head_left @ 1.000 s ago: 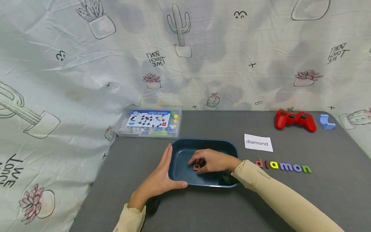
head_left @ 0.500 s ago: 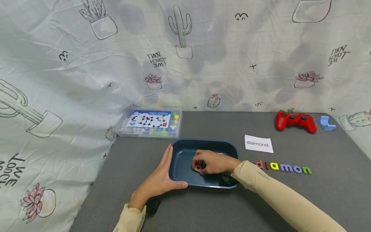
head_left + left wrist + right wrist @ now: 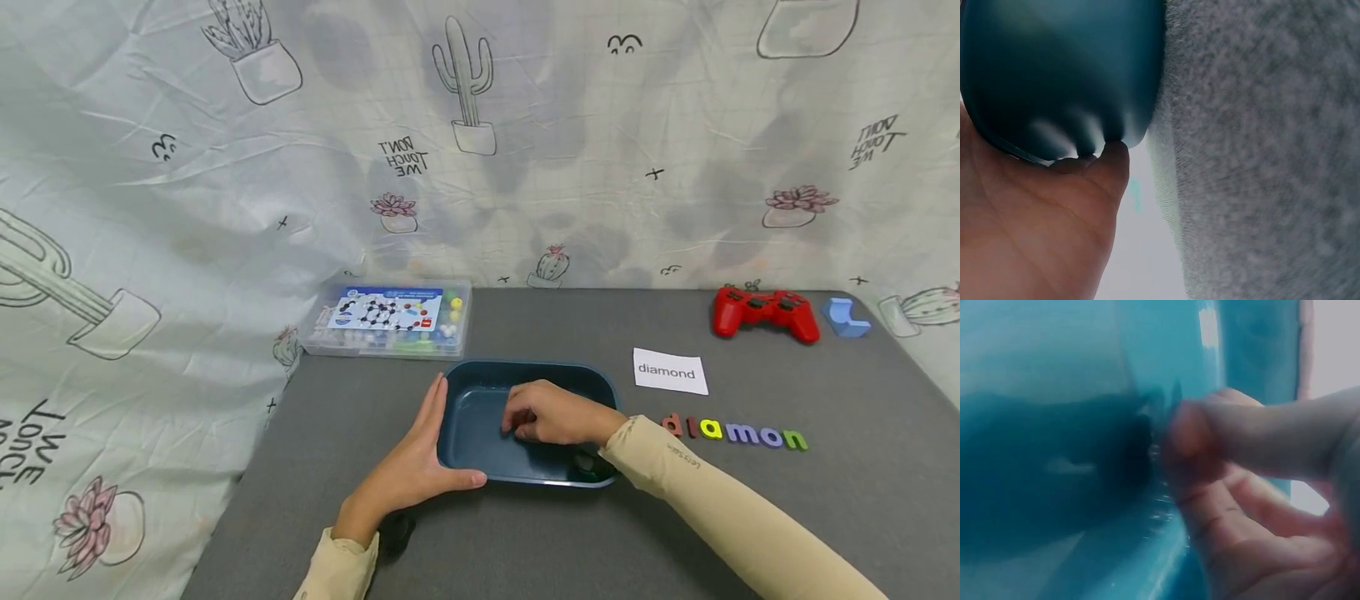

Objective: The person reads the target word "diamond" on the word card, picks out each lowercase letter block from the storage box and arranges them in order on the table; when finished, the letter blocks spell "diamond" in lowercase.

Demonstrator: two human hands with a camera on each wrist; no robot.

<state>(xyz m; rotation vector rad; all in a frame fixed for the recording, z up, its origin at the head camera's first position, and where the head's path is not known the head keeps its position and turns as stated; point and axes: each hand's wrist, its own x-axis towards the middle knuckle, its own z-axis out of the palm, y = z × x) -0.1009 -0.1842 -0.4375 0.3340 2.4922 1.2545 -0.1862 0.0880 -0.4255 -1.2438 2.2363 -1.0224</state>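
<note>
Inside a dark blue rectangular tray [image 3: 472,454], my right hand [image 3: 558,412] pinches a small reddish-brown letter between thumb and fingertips. That letter is almost wholly hidden by the fingers, and the right wrist view shows the hand [image 3: 1235,481] blurred close over the tray floor [image 3: 1035,356]. My left hand [image 3: 412,462] rests against the tray's left end, straight fingers along the outer wall and thumb along the near side. In the left wrist view its palm [image 3: 1035,219] lies against the tray wall [image 3: 1079,69].
Right of the tray, coloured letters [image 3: 738,432] read "diamon" below a white card [image 3: 670,372] printed "diamond". Behind stand a clear plastic box [image 3: 386,346] of small parts, a red game controller [image 3: 765,313] and a light blue block [image 3: 847,318]. A patterned cloth [image 3: 585,150] hangs behind the table.
My right fingers have closed on the reddish-brown letter, which showed on the tray floor before and is now covered by them. The left hand and tray have stayed put.
</note>
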